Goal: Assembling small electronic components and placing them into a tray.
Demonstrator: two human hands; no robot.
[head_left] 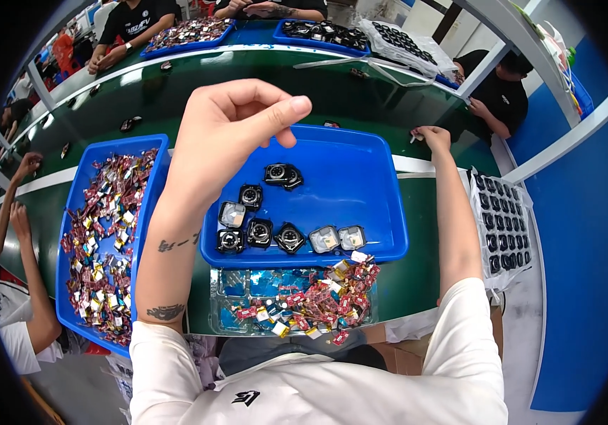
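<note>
My left hand (240, 124) is raised over the far left part of a blue tray (332, 149). Its fingers are curled with the thumb along them; their undersides are hidden, so I cannot see anything in them. Out over the green belt, to the tray's right, my right hand (434, 137) pinches a small red-and-white electronic part (416, 135). In the tray lie several black watch bodies (290, 238), some singly and a few against each other, and several pale square pieces (324, 239). A clear plastic tray (220, 312) in front is heaped with small red boards (318, 301) with white and yellow pieces.
A long blue bin (155, 191) of similar red parts stands at left. On the right, a white tray (520, 191) holds rows of black watch bodies. Co-workers sit across the green belt (360, 92) and at left. A white metal frame post (566, 134) rises at right.
</note>
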